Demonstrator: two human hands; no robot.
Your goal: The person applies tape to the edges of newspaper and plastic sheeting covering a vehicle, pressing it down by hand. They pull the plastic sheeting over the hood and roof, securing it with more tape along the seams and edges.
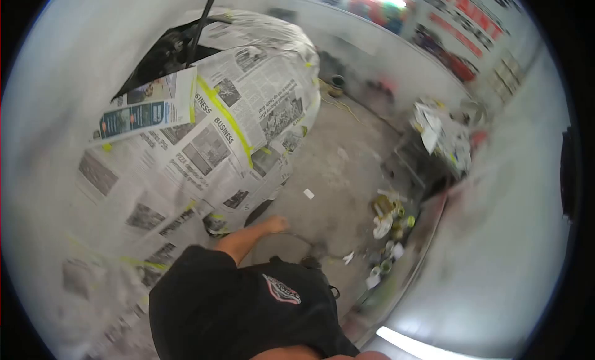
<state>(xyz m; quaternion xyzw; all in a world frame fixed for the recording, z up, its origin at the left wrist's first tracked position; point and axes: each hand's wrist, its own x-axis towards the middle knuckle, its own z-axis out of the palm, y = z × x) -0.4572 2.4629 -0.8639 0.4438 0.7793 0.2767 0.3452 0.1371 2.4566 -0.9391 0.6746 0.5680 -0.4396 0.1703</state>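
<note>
My left hand [277, 224] is at the end of my bare forearm, low beside the masked car. It is small and blurred, so its fingers and anything in them cannot be made out. Newspaper sheets [207, 150] cover the car body, joined by yellow-green tape [224, 115]. A dark wheel edge [258, 212] shows just above my forearm. My right hand is out of view. My black shirt [242, 304] with a small logo fills the lower middle.
A dark opening [162, 57] with a black prop stands at the car's upper left. On the right, a stand [414, 163] holds crumpled paper [443, 137]. Cans and scraps [387, 217] lie along the right wall. A white scrap [308, 194] is on the concrete floor [328, 155].
</note>
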